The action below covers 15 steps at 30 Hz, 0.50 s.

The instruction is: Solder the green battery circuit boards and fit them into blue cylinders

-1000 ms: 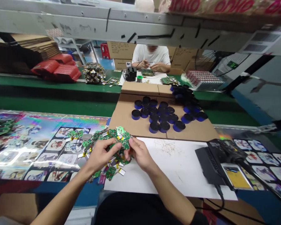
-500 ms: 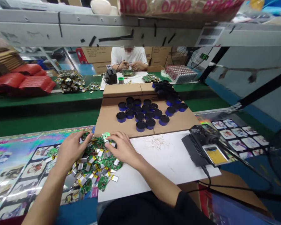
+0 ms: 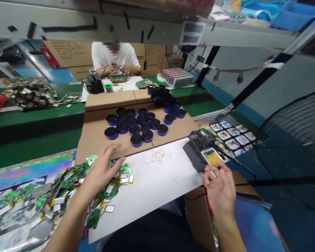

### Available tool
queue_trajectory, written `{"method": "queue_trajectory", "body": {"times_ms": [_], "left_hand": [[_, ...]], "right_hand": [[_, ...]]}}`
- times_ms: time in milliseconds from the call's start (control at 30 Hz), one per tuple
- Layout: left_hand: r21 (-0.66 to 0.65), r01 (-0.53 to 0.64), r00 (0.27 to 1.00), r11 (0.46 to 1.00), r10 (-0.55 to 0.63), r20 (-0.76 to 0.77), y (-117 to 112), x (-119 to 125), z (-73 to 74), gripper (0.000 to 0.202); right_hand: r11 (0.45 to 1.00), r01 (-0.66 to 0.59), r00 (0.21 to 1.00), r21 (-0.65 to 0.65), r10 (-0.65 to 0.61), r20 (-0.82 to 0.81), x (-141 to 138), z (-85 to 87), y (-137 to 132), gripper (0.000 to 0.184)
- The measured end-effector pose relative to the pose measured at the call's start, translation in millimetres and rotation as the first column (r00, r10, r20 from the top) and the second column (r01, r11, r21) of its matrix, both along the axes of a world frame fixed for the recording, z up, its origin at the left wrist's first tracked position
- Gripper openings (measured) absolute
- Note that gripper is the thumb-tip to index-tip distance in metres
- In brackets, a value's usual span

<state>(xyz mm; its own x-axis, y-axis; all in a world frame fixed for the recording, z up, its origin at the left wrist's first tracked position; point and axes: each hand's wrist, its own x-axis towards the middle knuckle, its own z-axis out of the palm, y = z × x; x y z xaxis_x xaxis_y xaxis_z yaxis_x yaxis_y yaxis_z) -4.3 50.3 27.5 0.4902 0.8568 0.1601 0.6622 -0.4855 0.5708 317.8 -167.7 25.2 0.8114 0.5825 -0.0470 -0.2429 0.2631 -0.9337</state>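
Note:
My left hand (image 3: 103,170) lies open with its fingers spread over a heap of small green circuit boards (image 3: 68,183) with silver battery packs, near the heap's right end. My right hand (image 3: 219,188) is off to the right, just below the black soldering station (image 3: 199,151) with its yellow sponge tray. Its fingers are curled loosely and nothing shows in them. A white paper sheet (image 3: 152,185) lies between the two hands.
Several blue-and-black round caps (image 3: 136,126) stand on a flattened cardboard box (image 3: 94,136) behind the sheet. Across the green conveyor (image 3: 28,119) another person in a white shirt (image 3: 114,56) works at boards. A black fan grille (image 3: 294,147) stands at the right. Glossy printed sheets cover the bench.
My right hand left the circuit-board heap and moved right to the soldering station. The left hand stays on the heap. My view has swung to the right.

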Motion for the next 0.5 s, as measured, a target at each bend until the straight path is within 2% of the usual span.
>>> {"method": "queue_trajectory", "body": {"times_ms": [67,133,233,300,333,400,500], "left_hand": [[-0.057,0.059,0.997,0.997,-0.061,-0.042,2.8,30.0,-2.9,0.063],[-0.083,0.051,0.996,0.995,-0.056,-0.062,7.8,52.0,-6.7,0.063],[-0.076,0.005,0.999,0.997,-0.009,-0.052,16.3,69.8,-13.2,0.047],[-0.053,-0.021,0.999,0.998,0.02,-0.032,20.2,75.1,-16.4,0.033],[-0.042,-0.036,0.999,0.998,0.035,-0.027,21.4,76.7,-17.3,0.027],[-0.027,-0.059,0.998,0.998,0.058,-0.029,22.6,77.9,-18.5,0.019],[-0.02,-0.057,0.998,0.998,0.056,-0.03,24.1,74.0,-20.2,0.017]], "right_hand": [[1.0,0.005,1.0,-0.005,-0.005,-0.019,10.5,9.4,-1.2,0.041],[1.0,-0.007,1.0,-0.02,0.007,-0.008,22.0,17.1,1.6,0.045],[0.994,-0.046,0.995,-0.095,0.054,0.086,37.5,23.4,8.8,0.055],[0.989,-0.028,0.98,-0.147,0.056,0.192,45.5,23.9,12.1,0.061],[0.986,0.02,0.964,-0.164,0.025,0.266,49.0,23.6,12.2,0.062],[0.964,0.194,0.892,-0.182,-0.096,0.441,55.0,23.3,8.1,0.057],[0.873,0.451,0.721,-0.186,-0.234,0.652,58.9,28.4,-6.8,0.044]]}}
